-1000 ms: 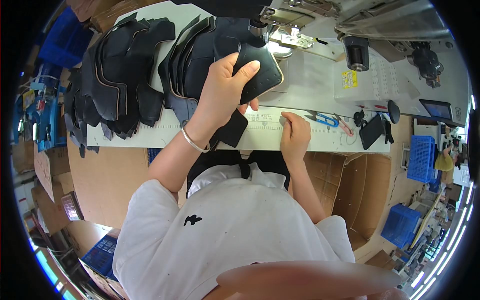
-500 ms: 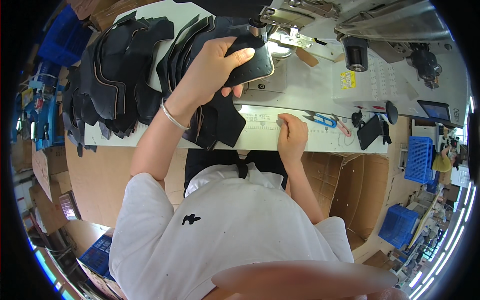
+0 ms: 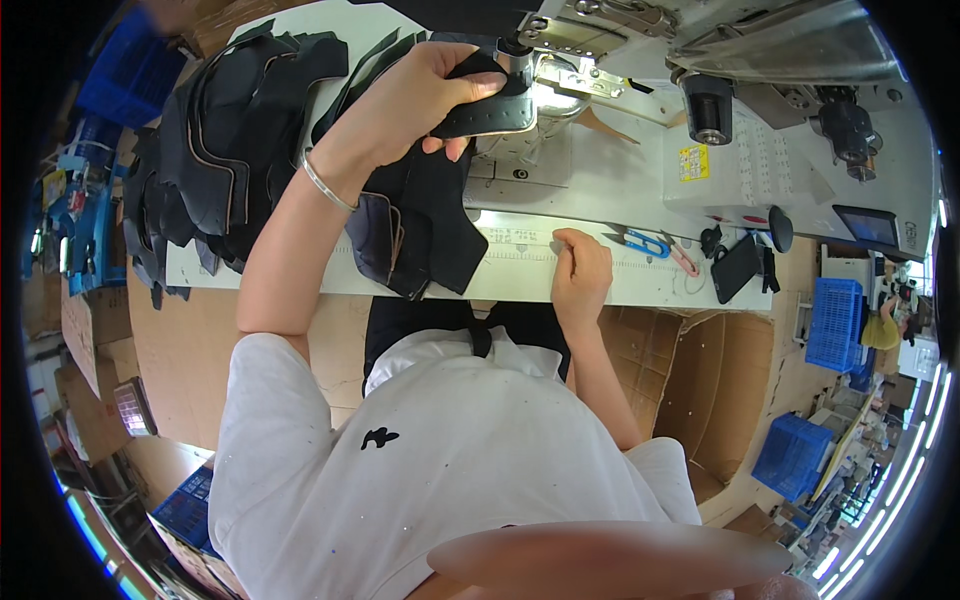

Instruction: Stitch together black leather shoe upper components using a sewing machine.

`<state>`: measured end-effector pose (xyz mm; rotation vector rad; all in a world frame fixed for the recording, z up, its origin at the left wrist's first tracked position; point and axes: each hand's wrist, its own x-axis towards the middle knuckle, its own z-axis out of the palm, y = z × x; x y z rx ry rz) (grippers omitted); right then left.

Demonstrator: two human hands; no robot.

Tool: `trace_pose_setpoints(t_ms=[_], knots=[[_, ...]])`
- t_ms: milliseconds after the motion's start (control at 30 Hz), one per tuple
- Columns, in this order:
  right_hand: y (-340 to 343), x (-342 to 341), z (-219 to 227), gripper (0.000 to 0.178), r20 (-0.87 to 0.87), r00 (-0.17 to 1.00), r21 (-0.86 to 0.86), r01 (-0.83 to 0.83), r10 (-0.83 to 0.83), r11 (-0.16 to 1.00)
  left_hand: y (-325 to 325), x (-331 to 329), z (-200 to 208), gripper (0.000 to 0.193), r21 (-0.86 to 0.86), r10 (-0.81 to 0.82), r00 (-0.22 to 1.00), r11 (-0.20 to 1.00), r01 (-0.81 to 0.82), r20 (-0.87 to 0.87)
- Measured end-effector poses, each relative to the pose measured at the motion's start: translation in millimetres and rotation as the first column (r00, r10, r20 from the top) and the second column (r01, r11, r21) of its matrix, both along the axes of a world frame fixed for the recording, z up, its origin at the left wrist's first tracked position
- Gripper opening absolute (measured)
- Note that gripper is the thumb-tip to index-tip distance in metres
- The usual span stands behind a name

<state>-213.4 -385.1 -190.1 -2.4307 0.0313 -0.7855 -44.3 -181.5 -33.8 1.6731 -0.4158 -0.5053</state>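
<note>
My left hand point(image 3: 415, 105) is closed on a black leather piece point(image 3: 492, 118) with small holes and a pale lower edge. Its thumb lies on top and fingertips show below. The piece sits at the sewing machine's lit work point point(image 3: 519, 68), partly covered by my hand. Beneath my left forearm, black cut pieces point(image 3: 445, 240) lie layered, overhanging the table's near edge. My right hand point(image 3: 583, 270) rests at that edge with curled fingers, and nothing shows in them. To its right are blue-handled scissors point(image 3: 645, 243) and pink-handled snips point(image 3: 683, 260).
Piles of black cut pieces point(image 3: 215, 150) cover the table's left side. A ruler strip point(image 3: 520, 238) runs along the white table point(image 3: 620, 285). A black flat object point(image 3: 736, 268) lies at the right end. Below stands an open cardboard box point(image 3: 725, 390); blue crates point(image 3: 795, 455) are farther right.
My left hand and the leather piece have shifted a little left and turned, bringing the piece's lower edge nearer level. My right hand has stayed almost in place.
</note>
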Motion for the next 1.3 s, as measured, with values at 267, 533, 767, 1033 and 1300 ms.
trace_pose_setpoints(t_ms=[267, 533, 767, 1033, 1300], knots=[[-1.1, -0.9, -2.0, 0.02, -0.022, 1.0, 0.027, -0.007, 0.008, 1.0, -0.4, 12.2, -0.1, 0.02, 0.004, -0.022, 0.999, 1.0, 0.023, -0.031], [-1.3, -0.5, -1.9, 0.02, -0.015, 1.0, 0.02, -0.01, 0.01, 1.0, -3.0, 16.3, 2.7, 0.017, -0.017, 0.04, 0.999, 0.999, -0.041, -0.032], [-1.1, 0.1, 0.4, 0.019, -0.017, 1.0, 0.012, -0.013, 0.014, 1.0, -4.8, 19.1, 2.1, 0.016, -0.028, 0.093, 0.993, 0.995, -0.096, -0.075], [-0.8, -0.2, 0.8, 0.018, -0.017, 1.0, 0.012, -0.011, 0.011, 1.0, -3.9, 16.8, -1.1, 0.017, -0.095, 0.108, 0.993, 0.989, -0.112, -0.048], [-1.2, 0.6, 0.4, 0.018, -0.023, 1.0, 0.003, -0.01, 0.01, 1.0, -5.4, 12.4, -4.0, 0.02, -0.118, 0.144, 0.989, 0.982, -0.145, -0.019]])
